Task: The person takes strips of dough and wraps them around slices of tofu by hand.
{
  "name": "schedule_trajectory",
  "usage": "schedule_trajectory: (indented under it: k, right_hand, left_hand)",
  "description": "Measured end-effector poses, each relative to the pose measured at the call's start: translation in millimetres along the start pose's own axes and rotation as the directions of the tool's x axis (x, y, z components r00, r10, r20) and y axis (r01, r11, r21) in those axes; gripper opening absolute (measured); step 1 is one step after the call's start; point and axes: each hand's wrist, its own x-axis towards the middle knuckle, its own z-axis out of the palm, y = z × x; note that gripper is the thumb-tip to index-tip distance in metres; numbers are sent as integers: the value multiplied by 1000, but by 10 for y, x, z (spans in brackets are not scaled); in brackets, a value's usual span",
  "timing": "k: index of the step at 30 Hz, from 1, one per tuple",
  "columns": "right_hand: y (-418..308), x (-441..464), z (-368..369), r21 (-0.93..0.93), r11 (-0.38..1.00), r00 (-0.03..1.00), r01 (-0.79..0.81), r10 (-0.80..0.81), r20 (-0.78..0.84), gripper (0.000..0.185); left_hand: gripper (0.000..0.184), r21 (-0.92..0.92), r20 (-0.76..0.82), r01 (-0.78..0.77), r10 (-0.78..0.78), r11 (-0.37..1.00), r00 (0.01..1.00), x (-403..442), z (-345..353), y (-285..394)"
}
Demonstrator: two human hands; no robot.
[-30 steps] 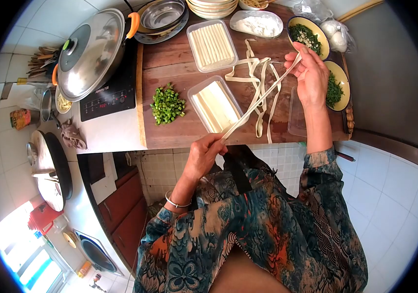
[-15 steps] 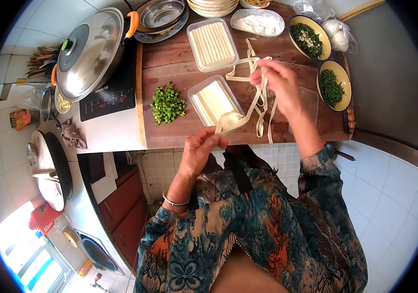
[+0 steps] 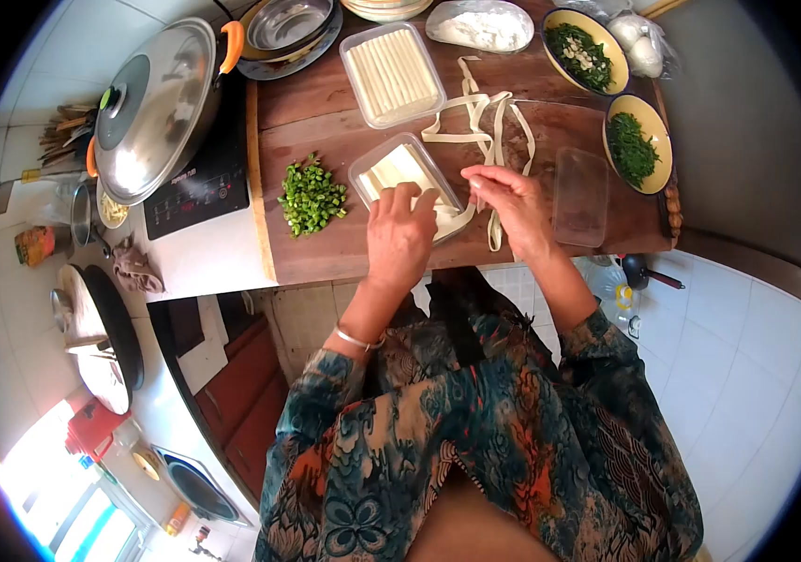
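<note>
My left hand (image 3: pixel 400 234) reaches over the lower clear plastic container (image 3: pixel 360 190), its fingers bent down at the pale dough strips (image 3: pixel 399 169) inside. The fingertips are closed on a strip, partly hidden by the hand. To the right, my right hand (image 3: pixel 518 211) has thumb and fingers pinched together on a long flat noodle (image 3: pixel 464 219) that runs from the container's corner. More stretched noodle (image 3: pixel 496 117) lies loosely looped on the wooden board beyond that hand. A second container (image 3: pixel 391 75) above holds a row of dough strips.
Chopped green vegetable (image 3: pixel 312 195) lies on the board (image 3: pixel 311 122) at left. A clear lid (image 3: pixel 580 201), two bowls of greens (image 3: pixel 639 155) and a tray of white flour (image 3: pixel 482 26) sit rightward and behind. A lidded wok (image 3: pixel 159 108) stands on the induction cooker (image 3: pixel 185 201).
My left hand has moved from the board's front edge up onto the lower container. My right hand has come down and left, leaving looped noodle on the board.
</note>
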Motion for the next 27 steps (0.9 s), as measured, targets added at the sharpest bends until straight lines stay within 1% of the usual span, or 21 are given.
schedule_trajectory:
  k: [1, 2, 5, 8, 11, 12, 13, 14, 16, 17, 18, 20, 21, 23, 24, 27]
  right_hand:
    - [-6, -27, 1, 11, 1000, 1000, 9, -9, 0, 19]
    - [0, -50, -3, 34, 999, 1000, -14, 15, -16, 19]
    - [5, -75, -6, 108, 991, 995, -79, 85, -52, 20]
    - [-8, -100, -12, 98, 975, 976, -201, 207, -61, 20]
    - [111, -96, -35, -57, 998, 1000, 7, -8, -20, 20]
    - [90, -97, -28, -56, 998, 1000, 14, -15, -18, 20]
    - [57, -100, -7, -55, 998, 1000, 22, -23, -15, 20]
    - [25, -111, 19, -54, 998, 1000, 28, -28, -11, 20]
    - [-47, -129, 97, 92, 996, 1000, -8, 9, -6, 21]
    - [-91, -136, 144, 162, 986, 1000, -27, 28, -2, 21]
    - [-141, -146, 202, 207, 978, 1000, -12, 17, -20, 21]
    - [-209, -162, 329, 295, 955, 998, 16, 1, -57, 21]
    - [-202, -156, 384, 299, 954, 996, 31, -6, -87, 21]
    - [-180, -150, 482, 305, 950, 989, 62, -18, -145, 22]
    - [-201, -160, 528, 302, 952, 990, 54, -12, -141, 25]
    - [-180, -167, 644, 300, 952, 982, 51, 6, -188, 26]
  left_hand:
    - [24, 26, 40, -30, 29, 999, 999, 39, 98, -4]
    - [22, 54, 83, -61, 57, 997, 995, 48, 163, -4]
    - [17, 58, 122, -73, 66, 996, 990, 37, 201, -6]
    - [17, 27, 110, -103, 99, 994, 989, 33, 192, -26]
    - [17, -115, 27, -45, 49, 992, 998, 41, 201, -25]
    - [16, -305, 89, 124, -102, 944, 991, 33, 185, -24]
    - [16, -470, 178, 291, -233, 833, 956, 12, 158, -24]
    - [15, -598, 288, 445, -339, 667, 896, -12, 133, -22]
    - [16, -790, 424, 541, -381, 288, 822, -19, 97, -13]
    - [17, -829, 493, 555, -374, 71, 785, -16, 74, -5]
    - [20, -817, 545, 576, -380, -38, 747, -20, 41, 7]
    - [19, -807, 584, 549, -426, -217, 691, -37, 15, 42]
    - [19, -796, 605, 524, -444, -303, 661, -41, 10, 51]
    - [18, -774, 633, 520, -437, -361, 639, -56, 1, 49]
    - [18, -762, 647, 517, -431, -390, 629, -61, -3, 47]
    - [17, -756, 653, 490, -446, -434, 612, -63, -2, 66]
